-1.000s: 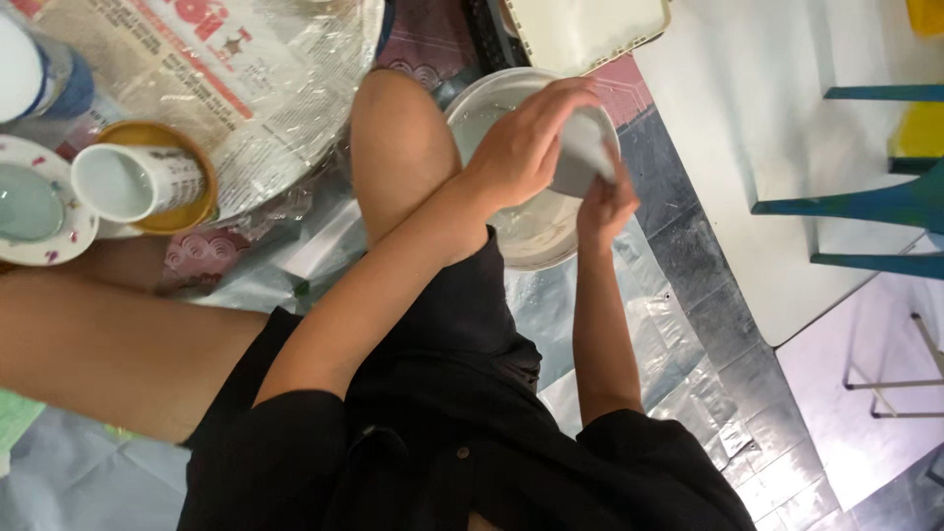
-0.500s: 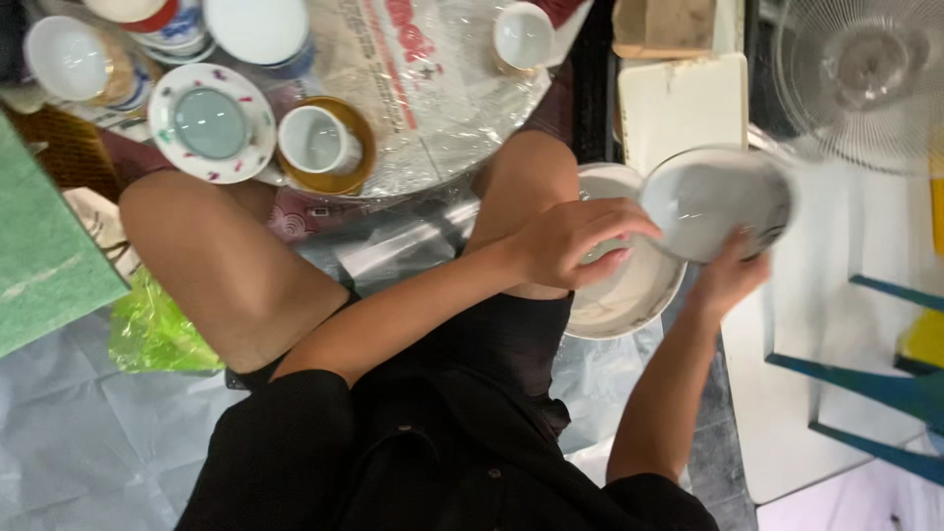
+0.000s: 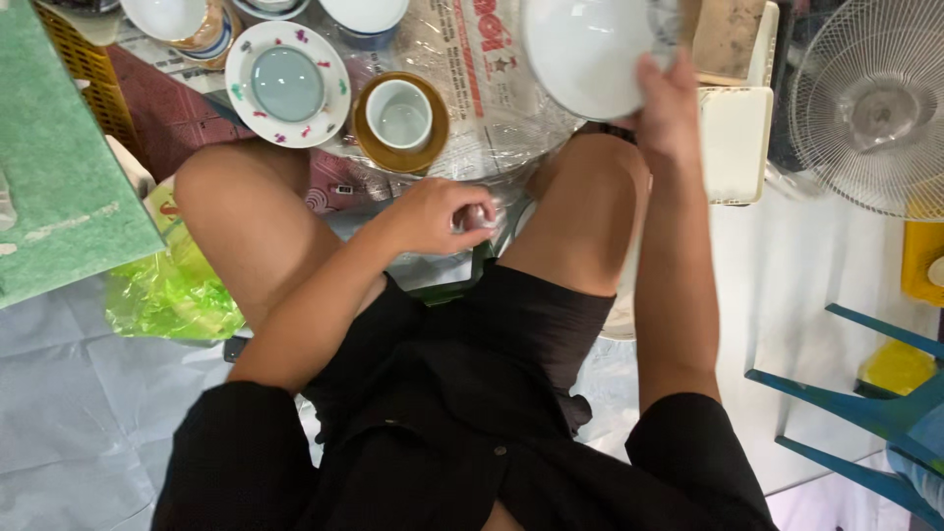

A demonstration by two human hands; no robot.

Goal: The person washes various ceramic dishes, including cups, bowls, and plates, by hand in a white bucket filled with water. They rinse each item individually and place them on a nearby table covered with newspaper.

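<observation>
My right hand (image 3: 671, 103) is raised and grips the rim of a white bowl (image 3: 588, 51), which hangs tilted over the far edge of a round tray (image 3: 511, 128) lined with newspaper under clear plastic. My left hand (image 3: 433, 214) rests between my bare knees, fingers curled around a small greyish object (image 3: 475, 217) that I cannot identify. On the tray stand a white cup (image 3: 400, 111) on a brown saucer and a flower-rimmed plate (image 3: 287, 84).
More bowls (image 3: 169, 17) sit at the tray's far left. A pale basin edge (image 3: 619, 324) shows under my right thigh. A white rectangular container (image 3: 735, 145) and a floor fan (image 3: 873, 103) stand to the right, blue chair legs (image 3: 865, 393) lower right, a green plastic bag (image 3: 172, 295) left.
My right hand has carried the white bowl up from the basin to above the tray. My left hand has let go of the bowl and dropped between my knees.
</observation>
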